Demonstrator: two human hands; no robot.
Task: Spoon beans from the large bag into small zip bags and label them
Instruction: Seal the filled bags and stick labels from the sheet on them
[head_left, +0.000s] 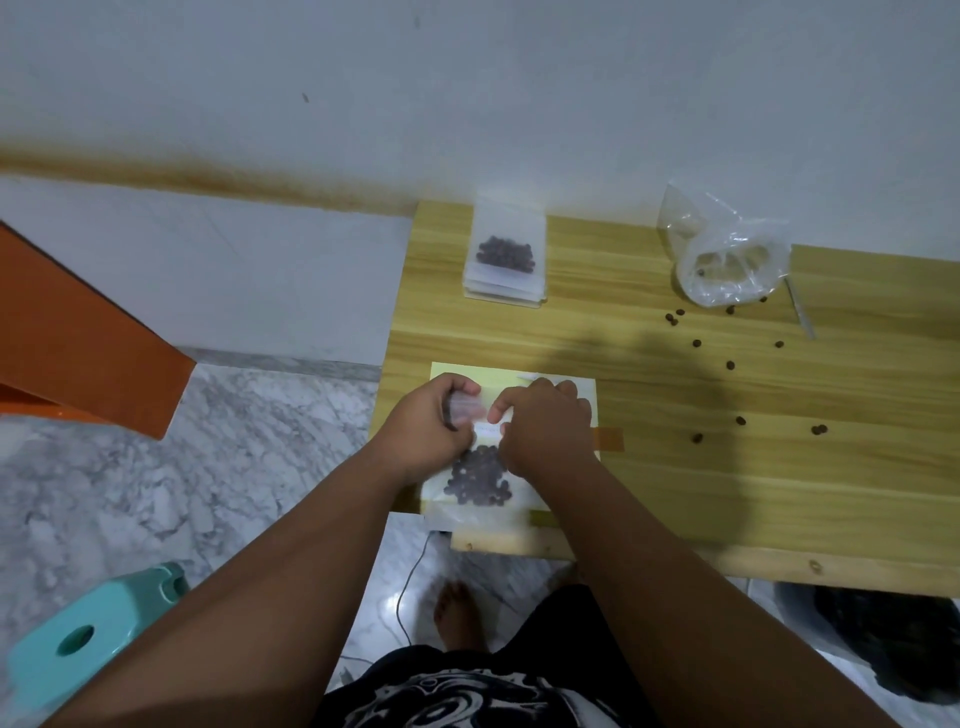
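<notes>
My left hand (434, 423) curls round a clear thing (464, 408). My right hand (545, 431) pinches the small zip bag (478, 483). I think it's floppy and slippery; hold the top.

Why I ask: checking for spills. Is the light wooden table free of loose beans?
No, several loose dark beans lie scattered on the light wooden table near the crumpled clear plastic bag.

Forearms reach forward, hands close together at the bench's front-left corner; left hand (431, 423) grips a small translucent object (463, 409), right hand (545, 431) curls knuckles-up.
</notes>
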